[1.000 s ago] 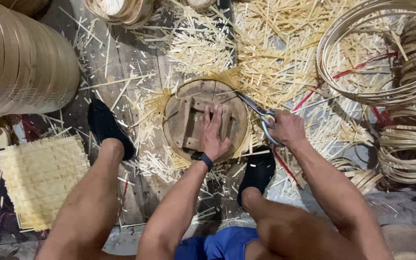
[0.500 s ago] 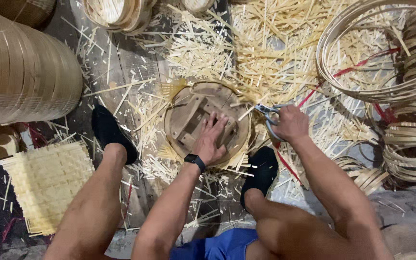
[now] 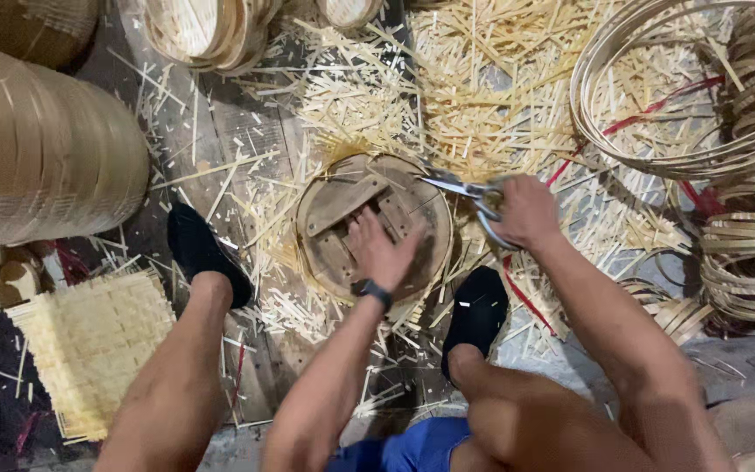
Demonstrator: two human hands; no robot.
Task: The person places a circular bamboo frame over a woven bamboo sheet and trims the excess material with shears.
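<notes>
Scissors, bright steel, gripped in the right hand; fingers curled through the loop handles, blades parted a little. Long axis runs from the hand up and leftward, tips pointing across the upper right rim of the round wooden form. Form is a flat disc of weathered brown wood with rough crossbars nailed across it, a fringe of pale bamboo strips sticking out round its edge. Left hand lies palm down on the disc, fingers spread loosely and pressing flat, black wristband just behind them. Beyond the fingers, the floor is littered with short, straw-coloured bamboo offcuts, thin and splintery. Right of the scissor hand, coiled bamboo hoops, smooth and banded. Far left of the fingers, a square woven mat, open plaited texture.
</notes>
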